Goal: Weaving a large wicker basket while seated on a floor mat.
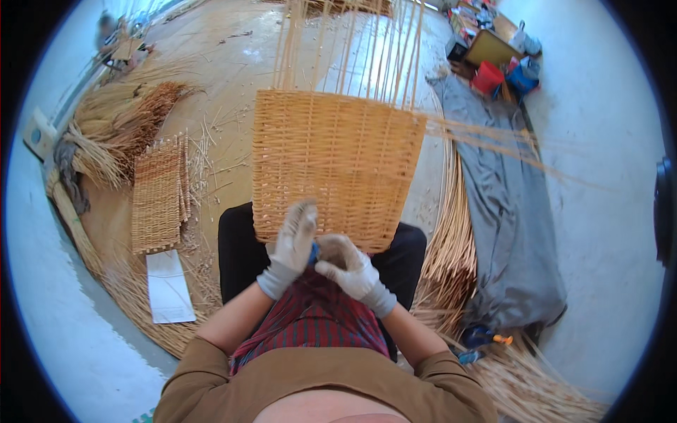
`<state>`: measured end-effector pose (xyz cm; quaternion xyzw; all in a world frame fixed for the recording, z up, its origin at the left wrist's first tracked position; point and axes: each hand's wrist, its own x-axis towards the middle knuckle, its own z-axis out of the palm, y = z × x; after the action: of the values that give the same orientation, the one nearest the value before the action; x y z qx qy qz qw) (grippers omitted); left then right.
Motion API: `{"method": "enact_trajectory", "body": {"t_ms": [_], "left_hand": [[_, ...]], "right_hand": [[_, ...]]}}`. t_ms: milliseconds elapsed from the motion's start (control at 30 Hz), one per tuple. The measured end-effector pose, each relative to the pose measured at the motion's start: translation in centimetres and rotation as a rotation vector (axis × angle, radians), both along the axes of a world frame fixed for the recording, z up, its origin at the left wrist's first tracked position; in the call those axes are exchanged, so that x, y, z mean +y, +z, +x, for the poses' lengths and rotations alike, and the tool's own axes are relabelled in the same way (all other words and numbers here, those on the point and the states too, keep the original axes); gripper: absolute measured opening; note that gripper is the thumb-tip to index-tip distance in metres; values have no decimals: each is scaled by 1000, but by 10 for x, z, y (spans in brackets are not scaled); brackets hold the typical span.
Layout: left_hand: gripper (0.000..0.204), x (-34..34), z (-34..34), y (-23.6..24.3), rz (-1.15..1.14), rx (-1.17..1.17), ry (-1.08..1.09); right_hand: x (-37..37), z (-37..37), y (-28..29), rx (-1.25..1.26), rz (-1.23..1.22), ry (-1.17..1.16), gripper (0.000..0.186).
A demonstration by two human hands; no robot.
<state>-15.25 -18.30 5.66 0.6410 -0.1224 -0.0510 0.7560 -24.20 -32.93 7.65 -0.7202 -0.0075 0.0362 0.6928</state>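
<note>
A woven wicker panel (pixel 338 166) stands tilted over my lap, with long loose strands rising from its top edge and a bundle sticking out to the right. My left hand (pixel 290 243), in a pale work glove, lies against the panel's lower edge with its fingers stretched upward, slightly blurred. Just right of it, my right hand (pixel 351 268), gloved too, is cupped below the same edge with thumb and fingers apart. A small blue thing (pixel 314 253) shows between the hands; its kind and which hand it belongs to cannot be made out.
Finished woven panels (pixel 159 194) are stacked on the left beside a white sheet (pixel 169 287) and bundled stalks (pixel 134 120). At right, long wicker rods (pixel 451 243) lie along a grey cloth (pixel 508 211). Farther back are a red container (pixel 487 77) and a person (pixel 116 46).
</note>
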Motion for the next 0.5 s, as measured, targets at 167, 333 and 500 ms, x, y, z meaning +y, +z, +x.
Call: {"method": "enact_trajectory", "body": {"t_ms": [167, 333, 500], "left_hand": [[45, 1, -63, -2, 191, 141, -491], [61, -18, -98, 12, 149, 516, -734], [17, 0, -63, -9, 805, 120, -723]], "right_hand": [[-19, -60, -56, 142, 106, 48, 26], [-46, -80, -48, -23, 210, -32, 24], [-151, -117, 11, -25, 320, -403, 17]]}}
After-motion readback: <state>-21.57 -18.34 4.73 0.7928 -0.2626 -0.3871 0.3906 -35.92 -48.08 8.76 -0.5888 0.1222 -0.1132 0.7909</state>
